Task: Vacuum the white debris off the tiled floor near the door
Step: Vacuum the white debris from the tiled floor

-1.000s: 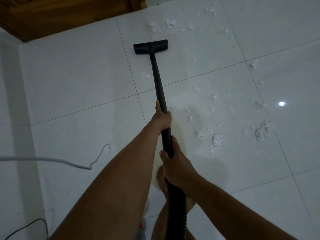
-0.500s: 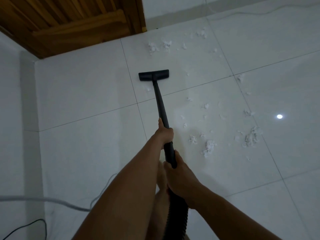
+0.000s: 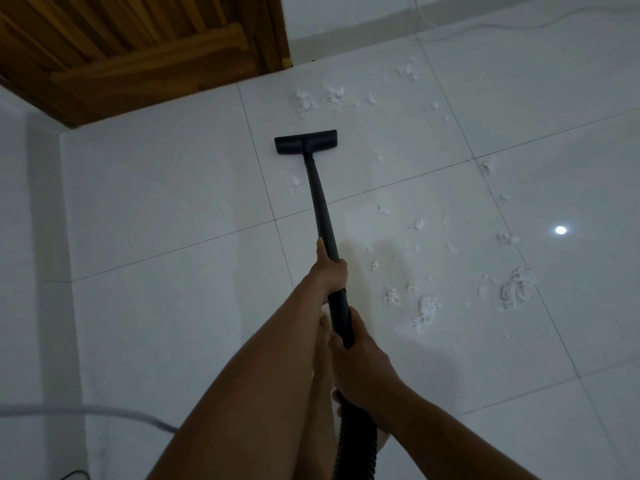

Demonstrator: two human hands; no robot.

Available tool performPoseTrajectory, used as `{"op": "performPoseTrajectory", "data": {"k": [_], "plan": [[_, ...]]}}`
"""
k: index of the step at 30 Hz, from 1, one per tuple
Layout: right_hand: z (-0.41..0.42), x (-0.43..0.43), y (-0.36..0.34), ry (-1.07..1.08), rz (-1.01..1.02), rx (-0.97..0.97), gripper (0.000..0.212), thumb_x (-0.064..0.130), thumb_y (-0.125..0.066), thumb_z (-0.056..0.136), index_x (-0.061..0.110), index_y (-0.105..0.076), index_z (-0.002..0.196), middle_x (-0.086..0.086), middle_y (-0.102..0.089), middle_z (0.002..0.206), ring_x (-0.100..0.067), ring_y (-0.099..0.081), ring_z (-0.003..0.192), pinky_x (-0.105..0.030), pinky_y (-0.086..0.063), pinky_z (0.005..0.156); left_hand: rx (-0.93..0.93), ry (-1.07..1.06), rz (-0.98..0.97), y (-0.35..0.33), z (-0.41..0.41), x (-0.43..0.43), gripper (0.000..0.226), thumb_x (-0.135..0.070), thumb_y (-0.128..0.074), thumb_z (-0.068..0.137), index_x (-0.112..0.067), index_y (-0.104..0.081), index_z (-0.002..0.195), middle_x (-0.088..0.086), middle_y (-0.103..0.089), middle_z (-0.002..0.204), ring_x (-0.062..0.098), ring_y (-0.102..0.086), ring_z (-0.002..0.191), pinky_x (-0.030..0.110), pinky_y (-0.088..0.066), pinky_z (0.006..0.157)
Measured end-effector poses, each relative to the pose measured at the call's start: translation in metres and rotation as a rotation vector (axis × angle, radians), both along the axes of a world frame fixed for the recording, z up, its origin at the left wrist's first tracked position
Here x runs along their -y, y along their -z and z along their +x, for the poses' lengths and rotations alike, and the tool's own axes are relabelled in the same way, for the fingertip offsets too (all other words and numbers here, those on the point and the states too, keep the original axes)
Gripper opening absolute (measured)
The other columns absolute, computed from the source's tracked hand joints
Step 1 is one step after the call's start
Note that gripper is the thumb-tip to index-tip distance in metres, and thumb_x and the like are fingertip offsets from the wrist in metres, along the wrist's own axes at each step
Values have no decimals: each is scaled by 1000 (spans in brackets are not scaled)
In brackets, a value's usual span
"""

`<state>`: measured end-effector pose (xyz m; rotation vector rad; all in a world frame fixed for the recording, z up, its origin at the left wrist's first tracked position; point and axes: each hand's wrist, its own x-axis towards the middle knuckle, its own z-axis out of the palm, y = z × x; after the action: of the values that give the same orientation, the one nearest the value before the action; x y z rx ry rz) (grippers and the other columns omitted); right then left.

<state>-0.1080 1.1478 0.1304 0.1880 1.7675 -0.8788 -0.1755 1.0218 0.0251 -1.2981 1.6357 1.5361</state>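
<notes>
White debris [image 3: 427, 311] lies scattered on the tiled floor [image 3: 156, 202], right of centre and up toward the wooden door [image 3: 138, 46]. The vacuum head [image 3: 306, 142] rests just below the upper clumps. The left hand [image 3: 329, 271] grips the black wand [image 3: 323, 216], and the right hand [image 3: 360, 362] grips it lower.

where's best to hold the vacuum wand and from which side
Its near end, from above: the wand is a slim straight tube slanting up from the floor head toward the person, so fingers wrap round it, as left hand and right hand do.
</notes>
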Motion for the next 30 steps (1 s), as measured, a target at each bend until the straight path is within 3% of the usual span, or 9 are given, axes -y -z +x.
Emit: {"op": "performPoseTrajectory", "data": {"k": [4, 7, 13, 24, 30], "plan": [[-18, 16, 8, -20, 7, -13, 56, 36, -40, 109, 48, -16, 158, -6, -69, 104, -12, -63, 52, -23, -51, 47, -14, 4, -4, 8, -19, 18, 78, -26, -39, 105, -44, 17, 155, 18, -55, 136, 27, -62, 92, 43, -56, 91], [-30, 28, 13, -25, 23, -2, 58, 38, -40, 109, 48, -12, 160, -5, -68, 112, -13, -63, 56, -20, -49, 45, -13, 5, -23, 14, -31, 29, 77, -27, -39, 106, -44, 18, 155, 18, -55, 137, 31, -64, 103, 41, -55, 87], [-56, 49, 25, -45, 30, -18, 60, 39, -39, 110, 45, -8, 162, -2, -64, 121, -12, -64, 59, -15, -46, 40, -18, 16, -40, 23, -59, 52, 77, -25, -38, 107, -43, 18, 155, 13, -54, 131, 21, -59, 83, 38, -55, 81], [-90, 78, 35, -18, 11, -17, 61, 39, -40, 109, 50, -8, 159, -6, -70, 99, -13, -63, 53, -22, -51, 47, -22, 17, -60, 31, -94, 83, 75, -28, -38, 106, -44, 16, 155, 18, -59, 129, 22, -58, 80, 37, -54, 80], [-107, 92, 37, -23, 9, -17, 61, 37, -40, 109, 49, -8, 160, -8, -69, 99, -13, -62, 53, -20, -49, 45, -36, 6, -53, 34, -109, 97, 75, -27, -38, 106, -44, 16, 155, 13, -56, 133, 24, -60, 87, 40, -56, 87]]}}
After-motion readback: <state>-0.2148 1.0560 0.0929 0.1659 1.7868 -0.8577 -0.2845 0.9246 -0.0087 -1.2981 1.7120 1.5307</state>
